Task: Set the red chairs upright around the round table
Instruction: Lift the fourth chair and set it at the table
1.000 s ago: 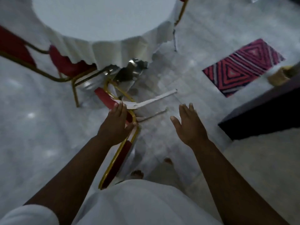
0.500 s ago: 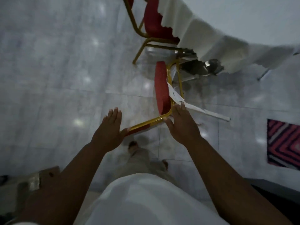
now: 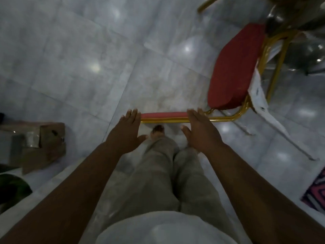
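A red chair (image 3: pixel 233 67) with a gold frame is in front of me on the right, its red seat facing up toward me. The backrest top (image 3: pixel 163 115) runs level between my hands. My left hand (image 3: pixel 126 134) is flat and open, its fingertips at the backrest's left end. My right hand (image 3: pixel 200 132) is also flat with fingers straight, lying over the gold rail without gripping it. Torn white lining (image 3: pixel 258 90) hangs from the seat's right side. The round table shows only as a shiny metal base (image 3: pixel 299 55) at the top right.
A gold leg of another chair (image 3: pixel 205 5) pokes in at the top. An opened cardboard box (image 3: pixel 40 145) lies on the tiled floor at left, a dark green object (image 3: pixel 12 189) below it. A pink patterned rug (image 3: pixel 314 192) is at the right edge. My foot (image 3: pixel 158 129) stands behind the backrest.
The chair lay tipped over with my left hand on its frame. It has swung round with its seat now facing up, and both hands sit flat at the backrest top. My view turned left.
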`<state>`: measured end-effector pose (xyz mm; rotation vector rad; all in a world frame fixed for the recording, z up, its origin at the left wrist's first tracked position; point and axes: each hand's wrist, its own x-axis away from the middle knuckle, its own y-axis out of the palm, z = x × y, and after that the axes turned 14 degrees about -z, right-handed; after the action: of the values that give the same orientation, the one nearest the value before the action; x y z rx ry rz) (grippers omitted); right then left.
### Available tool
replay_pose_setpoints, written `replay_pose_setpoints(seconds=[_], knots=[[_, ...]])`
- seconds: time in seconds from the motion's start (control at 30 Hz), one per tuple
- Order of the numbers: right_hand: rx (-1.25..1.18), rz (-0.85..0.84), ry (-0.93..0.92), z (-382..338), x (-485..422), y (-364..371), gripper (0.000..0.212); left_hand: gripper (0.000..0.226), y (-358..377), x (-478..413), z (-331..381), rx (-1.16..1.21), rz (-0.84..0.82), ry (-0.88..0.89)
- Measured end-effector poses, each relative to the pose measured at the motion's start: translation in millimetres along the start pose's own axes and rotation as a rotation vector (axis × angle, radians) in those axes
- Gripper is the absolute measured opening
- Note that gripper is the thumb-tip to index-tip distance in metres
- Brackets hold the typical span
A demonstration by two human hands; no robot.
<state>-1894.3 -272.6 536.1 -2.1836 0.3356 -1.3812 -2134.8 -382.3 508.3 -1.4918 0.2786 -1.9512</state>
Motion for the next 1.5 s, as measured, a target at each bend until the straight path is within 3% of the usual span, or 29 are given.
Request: replay_pose_setpoints(seconds=[0.23, 0.47, 0.6, 0.7, 0.9, 1.07, 1.27, 1.5], knots=[[0.135, -0.275, -0.039, 10, -127, 78, 0.060, 0.089, 72, -107, -75, -0.016, -0.191, -0.067], [0.247, -0.261, -0.214, 0, -198, 122, 0.036, 0.089, 100, -164, -140, 0.063, -0.294, -0.060], [0.270, -0.229, -0.232, -1, -205, 126, 0.027, 0.063, 106, -182, -151, 0.094, -0.203, -0.005], [0.265, -0.230, -0.243, -1, -201, 125, 0.027, 0.061, 109, -181, -145, 0.110, -0.160, -0.022], [0.223, -0.232, -0.200, 4, -167, 98, 0.032, 0.059, 88, -147, -111, 0.131, -0.060, -0.008], [0.226, -0.237, -0.200, 9, -116, 66, 0.041, 0.060, 49, -99, -53, 0.050, -0.076, -0.077], [0.124, -0.051, -0.270, 26, -7, -15, 0.058, 0.056, -51, -3, 59, -0.098, 0.017, -0.168], [-0.057, 0.156, -0.303, 60, 129, -89, 0.052, 0.036, -134, 114, 205, -0.380, 0.142, -0.210]])
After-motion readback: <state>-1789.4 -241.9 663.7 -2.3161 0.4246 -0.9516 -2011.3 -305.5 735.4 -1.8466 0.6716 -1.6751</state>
